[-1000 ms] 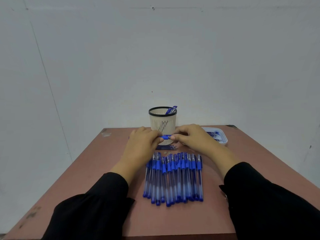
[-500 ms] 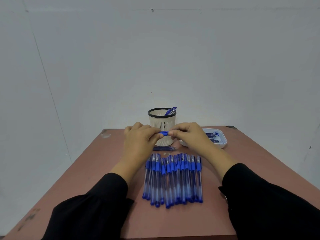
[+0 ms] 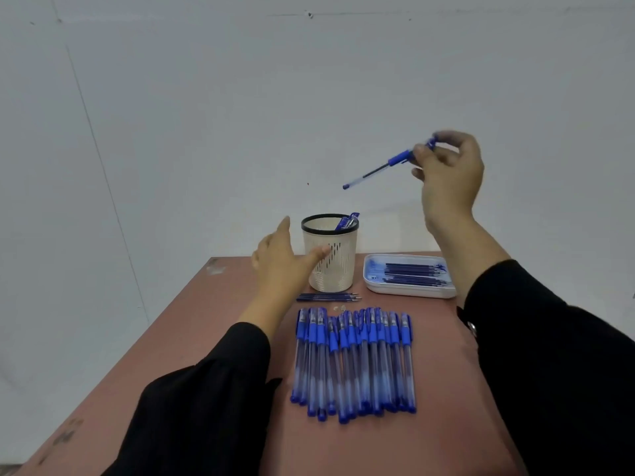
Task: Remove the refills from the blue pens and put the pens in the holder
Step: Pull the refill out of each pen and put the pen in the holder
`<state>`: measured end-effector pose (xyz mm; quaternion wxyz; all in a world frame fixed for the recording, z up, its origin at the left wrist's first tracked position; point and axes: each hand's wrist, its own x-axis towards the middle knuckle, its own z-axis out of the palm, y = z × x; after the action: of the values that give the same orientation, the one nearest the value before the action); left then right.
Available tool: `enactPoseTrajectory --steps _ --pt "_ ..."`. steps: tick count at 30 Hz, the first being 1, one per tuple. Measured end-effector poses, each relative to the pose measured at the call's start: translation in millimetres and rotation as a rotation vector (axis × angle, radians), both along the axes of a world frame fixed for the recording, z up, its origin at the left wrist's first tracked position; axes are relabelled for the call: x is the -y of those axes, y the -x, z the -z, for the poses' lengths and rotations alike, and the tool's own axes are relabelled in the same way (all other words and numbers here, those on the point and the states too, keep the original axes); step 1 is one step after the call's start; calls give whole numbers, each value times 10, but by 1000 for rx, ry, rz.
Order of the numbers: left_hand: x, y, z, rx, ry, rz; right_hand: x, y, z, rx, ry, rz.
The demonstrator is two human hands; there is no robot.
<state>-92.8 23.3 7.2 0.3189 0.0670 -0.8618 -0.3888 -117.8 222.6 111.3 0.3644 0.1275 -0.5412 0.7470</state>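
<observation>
One clear, blue-capped pen [image 3: 385, 166], tilted

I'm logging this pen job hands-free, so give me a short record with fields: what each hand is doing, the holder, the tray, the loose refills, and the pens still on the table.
right hand: raised right hand pinches a blue pen in the air, above and right of the holder
left hand: left hand open, holds nothing, beside the holder
holder: cream holder upright, pens inside
tray: white tray right of the holder, refills in it
loose refills: refills on the table in front of the holder
remaining pens: row of pens on the table
</observation>
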Motion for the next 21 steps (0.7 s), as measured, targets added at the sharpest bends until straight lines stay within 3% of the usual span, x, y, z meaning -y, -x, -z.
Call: enactPoseTrajectory --steps 5,11,16,21 --pt "-141 225 24 108 -126 88 225 158 -26 51 -459 18" --pt "-148 232 57 68 -114 104 399 199 315 149 -801 21" --pt "-127 204 48 85 -103 119 345 163 479 148 -877 55" --pt "-64 139 29 128 -129 116 221 43 589 145 -769 58"
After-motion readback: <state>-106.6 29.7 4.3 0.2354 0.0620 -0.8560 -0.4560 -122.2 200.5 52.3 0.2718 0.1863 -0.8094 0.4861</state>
